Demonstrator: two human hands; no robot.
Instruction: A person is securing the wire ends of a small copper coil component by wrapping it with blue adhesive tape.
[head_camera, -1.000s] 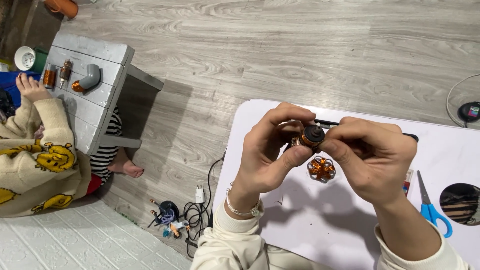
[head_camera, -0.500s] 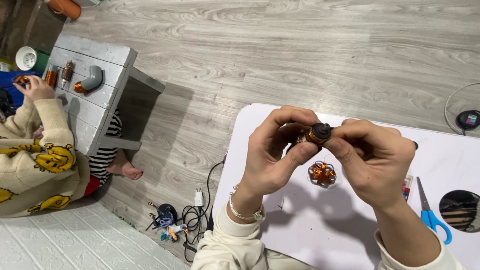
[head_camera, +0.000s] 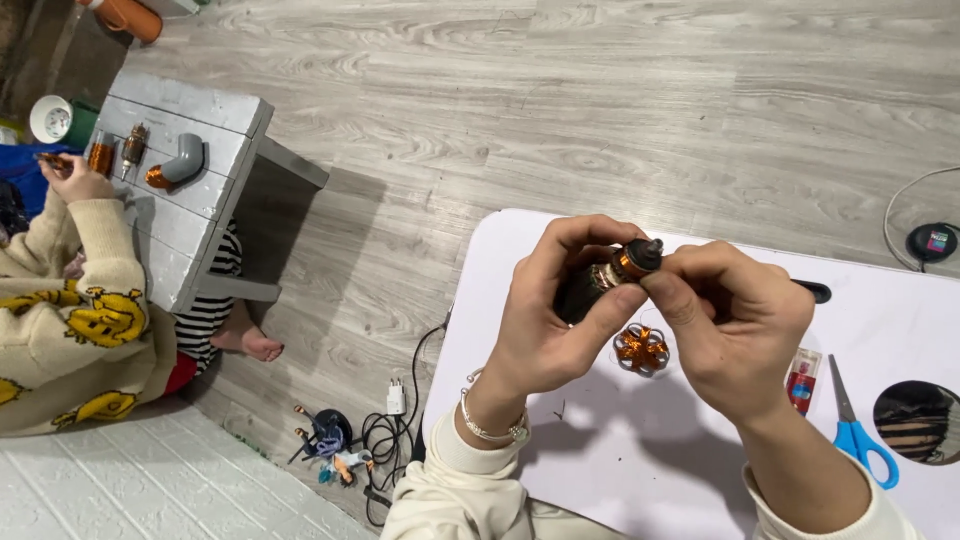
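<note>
Head view: left hand wraps the dark motor armature w/ fingers curled tight round its body, raised above the white table, prob. to bring it near the eyes. Right hand pinches the armature's copper-coloured end, thumb and forefinger closed on it, steadying it. Copper coil lies on the table just below; blue scissors to the right, apart.

Cream knit sleeves with ribbed cuffs cover both of the person's forearms. A thin beaded bracelet circles the wrist below the left hand, just above the cuff. The right hand is bare of jewellery, its fingers unadorned.
</note>
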